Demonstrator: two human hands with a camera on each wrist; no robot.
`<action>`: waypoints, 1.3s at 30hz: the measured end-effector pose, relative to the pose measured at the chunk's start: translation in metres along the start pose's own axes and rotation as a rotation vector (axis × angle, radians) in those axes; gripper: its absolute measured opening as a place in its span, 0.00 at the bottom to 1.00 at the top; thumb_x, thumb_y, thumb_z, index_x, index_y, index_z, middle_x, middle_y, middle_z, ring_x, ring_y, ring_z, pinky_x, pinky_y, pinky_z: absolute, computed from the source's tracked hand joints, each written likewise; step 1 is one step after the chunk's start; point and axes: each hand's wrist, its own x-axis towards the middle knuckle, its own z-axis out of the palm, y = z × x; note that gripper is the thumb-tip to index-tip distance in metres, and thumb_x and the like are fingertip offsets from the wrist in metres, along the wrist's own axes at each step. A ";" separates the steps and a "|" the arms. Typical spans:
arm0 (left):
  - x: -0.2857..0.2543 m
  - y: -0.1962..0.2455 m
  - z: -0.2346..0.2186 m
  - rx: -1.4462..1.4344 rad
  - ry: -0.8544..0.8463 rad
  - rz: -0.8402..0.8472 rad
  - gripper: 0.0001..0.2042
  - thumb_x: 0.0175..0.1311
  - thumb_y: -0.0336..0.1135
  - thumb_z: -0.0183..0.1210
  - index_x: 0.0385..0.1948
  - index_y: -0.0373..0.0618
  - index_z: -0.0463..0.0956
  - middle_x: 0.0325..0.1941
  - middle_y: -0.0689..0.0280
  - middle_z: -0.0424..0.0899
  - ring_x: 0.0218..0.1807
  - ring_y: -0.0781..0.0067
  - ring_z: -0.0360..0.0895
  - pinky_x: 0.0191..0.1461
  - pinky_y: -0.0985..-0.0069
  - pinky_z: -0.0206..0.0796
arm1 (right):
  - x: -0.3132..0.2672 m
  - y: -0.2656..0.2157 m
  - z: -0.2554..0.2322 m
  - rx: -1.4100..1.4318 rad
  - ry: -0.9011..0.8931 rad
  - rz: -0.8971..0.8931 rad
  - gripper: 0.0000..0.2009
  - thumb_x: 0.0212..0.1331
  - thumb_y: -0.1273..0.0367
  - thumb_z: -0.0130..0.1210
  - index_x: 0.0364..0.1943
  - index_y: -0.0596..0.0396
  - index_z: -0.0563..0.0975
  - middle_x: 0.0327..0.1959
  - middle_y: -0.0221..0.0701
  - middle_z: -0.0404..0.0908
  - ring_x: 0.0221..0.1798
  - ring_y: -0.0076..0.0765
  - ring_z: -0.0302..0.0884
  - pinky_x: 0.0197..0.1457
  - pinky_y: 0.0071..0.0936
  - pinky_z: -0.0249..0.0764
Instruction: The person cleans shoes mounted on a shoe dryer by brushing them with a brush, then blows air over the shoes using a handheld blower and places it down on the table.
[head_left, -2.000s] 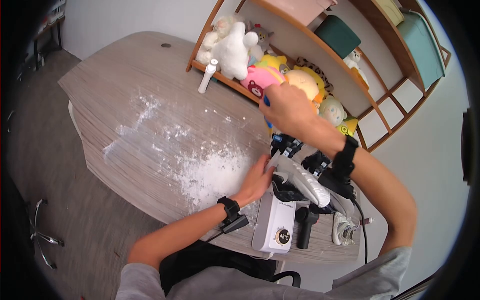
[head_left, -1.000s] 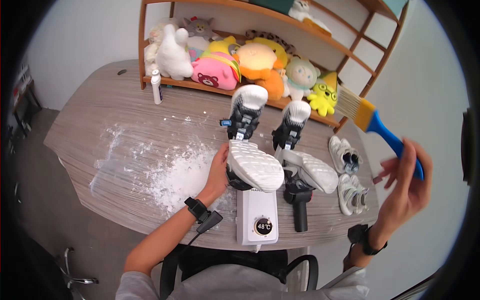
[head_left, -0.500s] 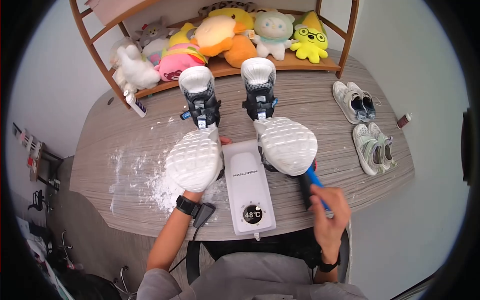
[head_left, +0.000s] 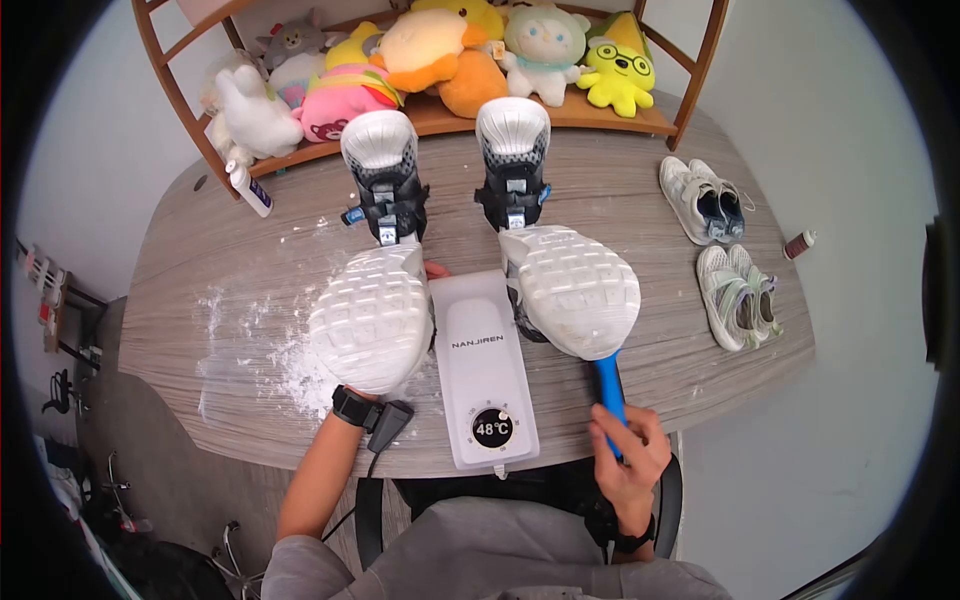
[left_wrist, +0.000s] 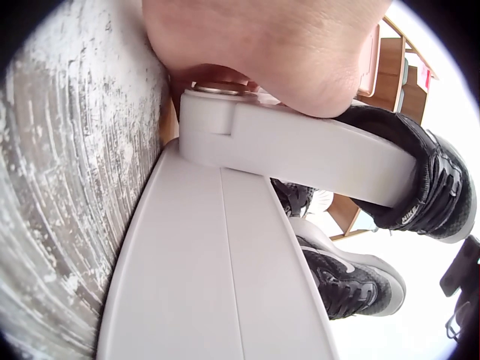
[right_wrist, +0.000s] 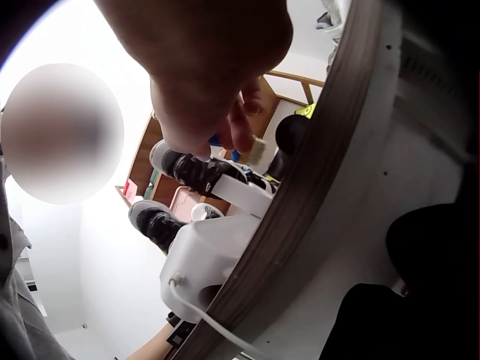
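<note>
A white shoe dryer [head_left: 478, 338] reading 48°C stands at the table's front edge. Two front sneakers, left [head_left: 370, 318] and right [head_left: 575, 285], sit on its arms, pale soles facing up. Two more shoes, left [head_left: 383, 175] and right [head_left: 514, 160], stand behind them. My left hand [left_wrist: 270, 49] grips the dryer at an arm's hinge; in the head view the left front sneaker hides most of that hand. My right hand [head_left: 632, 462] holds a paintbrush [head_left: 608, 385] by its blue handle. Its bristle end goes under the right front sneaker, hidden in the head view.
White powder [head_left: 305, 365] is spread over the table's left side. A white bottle [head_left: 250, 190] stands at the back left. Two pairs of small shoes [head_left: 700, 205] and a small dark bottle [head_left: 800, 243] are at the right. Plush toys [head_left: 430, 50] fill the shelf behind.
The paintbrush has swung from beyond the shoes, out to the right, then down under the right front sneaker. My left hand stays at the dryer. The head view has turned to face the dryer.
</note>
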 end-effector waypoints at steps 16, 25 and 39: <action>0.003 -0.008 -0.006 0.070 0.049 0.012 0.28 0.71 0.55 0.58 0.61 0.41 0.71 0.54 0.64 0.80 0.56 0.73 0.78 0.62 0.73 0.72 | -0.020 0.006 0.014 -0.055 -0.150 -0.149 0.18 0.42 0.75 0.70 0.42 0.44 0.89 0.32 0.26 0.80 0.21 0.24 0.74 0.24 0.23 0.73; 0.003 -0.012 -0.007 -0.025 0.011 0.018 0.22 0.74 0.50 0.55 0.57 0.40 0.73 0.53 0.62 0.81 0.56 0.72 0.78 0.62 0.73 0.71 | -0.020 0.006 0.033 -0.106 -0.184 -0.108 0.19 0.47 0.71 0.72 0.46 0.40 0.88 0.27 0.23 0.72 0.21 0.25 0.71 0.24 0.26 0.68; 0.002 0.002 -0.002 -0.219 -0.031 -0.052 0.28 0.77 0.45 0.51 0.73 0.43 0.57 0.56 0.63 0.78 0.57 0.73 0.76 0.62 0.76 0.70 | -0.017 -0.001 0.031 -0.140 -0.248 -0.075 0.15 0.50 0.69 0.70 0.45 0.42 0.89 0.24 0.24 0.65 0.24 0.28 0.65 0.25 0.28 0.63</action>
